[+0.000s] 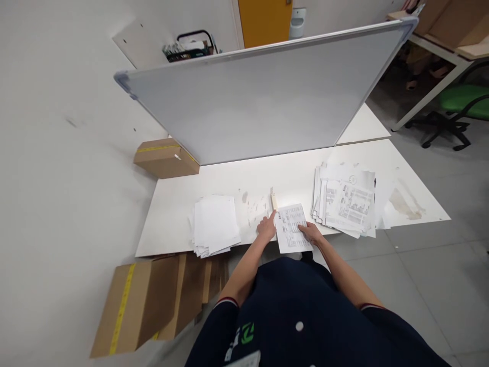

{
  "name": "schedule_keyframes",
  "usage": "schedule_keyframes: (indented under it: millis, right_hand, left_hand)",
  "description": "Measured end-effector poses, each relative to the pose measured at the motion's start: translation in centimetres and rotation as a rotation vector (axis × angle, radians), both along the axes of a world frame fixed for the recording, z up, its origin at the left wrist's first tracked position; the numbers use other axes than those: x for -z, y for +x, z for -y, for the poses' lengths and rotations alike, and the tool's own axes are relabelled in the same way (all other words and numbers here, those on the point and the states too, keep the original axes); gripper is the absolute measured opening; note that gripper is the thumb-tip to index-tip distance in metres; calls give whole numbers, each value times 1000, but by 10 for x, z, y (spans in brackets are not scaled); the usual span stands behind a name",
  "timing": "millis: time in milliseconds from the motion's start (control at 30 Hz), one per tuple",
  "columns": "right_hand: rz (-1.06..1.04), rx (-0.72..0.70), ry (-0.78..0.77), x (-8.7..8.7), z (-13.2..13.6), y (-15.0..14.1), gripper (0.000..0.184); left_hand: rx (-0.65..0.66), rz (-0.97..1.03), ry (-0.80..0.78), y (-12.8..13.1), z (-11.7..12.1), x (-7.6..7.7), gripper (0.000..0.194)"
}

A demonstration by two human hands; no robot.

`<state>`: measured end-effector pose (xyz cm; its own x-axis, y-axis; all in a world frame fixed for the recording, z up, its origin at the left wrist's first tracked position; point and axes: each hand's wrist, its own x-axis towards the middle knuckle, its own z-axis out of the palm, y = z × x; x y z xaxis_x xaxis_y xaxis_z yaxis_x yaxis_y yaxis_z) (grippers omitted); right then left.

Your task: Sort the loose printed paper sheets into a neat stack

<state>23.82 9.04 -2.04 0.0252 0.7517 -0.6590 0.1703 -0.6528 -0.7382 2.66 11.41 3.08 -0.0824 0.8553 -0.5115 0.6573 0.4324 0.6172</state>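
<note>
My right hand [311, 232] grips a printed sheet of paper [291, 229] by its right side, thumb on top. The sheet overhangs the table's near edge. At the sheet's upper left corner is my left hand [267, 227], its index finger stretched out and the other fingers loosely bent. Just beyond that fingertip lies a small, narrow cream-coloured object [274, 201], too small to name surely. A stack of blank-looking paper [215, 224] sits to the left. Over on the right is a messy pile of printed sheets [349, 201].
A whiteboard [252, 102] stands upright along the back of the white table [168, 214]. One cardboard box [168, 159] rests at the table's left rear; more cardboard boxes [133, 306] stand below on the left. A green chair [464, 99] is at far right.
</note>
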Motion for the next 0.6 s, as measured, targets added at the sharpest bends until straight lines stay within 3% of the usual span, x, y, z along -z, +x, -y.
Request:
schedule_keyframes:
  millis: [200,300,433,600]
  right_hand:
    - [42,-4,33,-11,1,1,20]
    - [91,22,69,-23,-1,17,20]
    - [218,134,132,-43,-9,67,23]
    - [477,282,237,-74,-28,149,24]
  left_hand:
    - [12,-3,-6,2,4,0,61]
    - [23,21,109,-7,19,-2,59]
    - [27,-103,372,-48,50,-2,46]
    - [-167,-513,412,-120,81,-1,42]
